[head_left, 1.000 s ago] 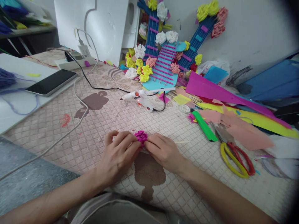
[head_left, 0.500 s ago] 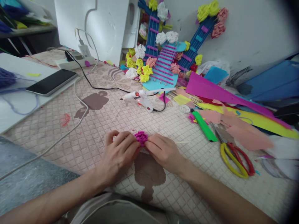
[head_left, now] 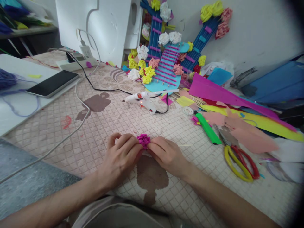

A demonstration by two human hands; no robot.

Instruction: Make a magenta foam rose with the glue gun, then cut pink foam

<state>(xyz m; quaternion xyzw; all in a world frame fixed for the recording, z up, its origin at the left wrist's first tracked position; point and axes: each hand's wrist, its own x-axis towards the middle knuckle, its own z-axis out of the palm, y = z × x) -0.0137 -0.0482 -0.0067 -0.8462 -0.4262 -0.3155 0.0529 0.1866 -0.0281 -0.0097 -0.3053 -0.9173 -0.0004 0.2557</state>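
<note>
A small magenta paper flower with crinkled, layered petals is held between my two hands, low over the patterned tablecloth. My left hand pinches its left side, fingers closed. From the right, my right hand grips the other edge between thumb and fingers. The thumbs and the flower's underside are mostly hidden. A thin pale stick lies beside my right hand. Beyond the flower, a white hot glue gun rests on its side with a glue stick in its back.
Yellow-and-red-handled scissors, a green utility knife and coloured paper sheets lie to the right. A phone rests on a white board at left. Paper-flower-decorated blue models stand at the back. A white cable crosses the left side.
Almost nothing differs. Both hands keep their grip on the magenta flower in the same place.
</note>
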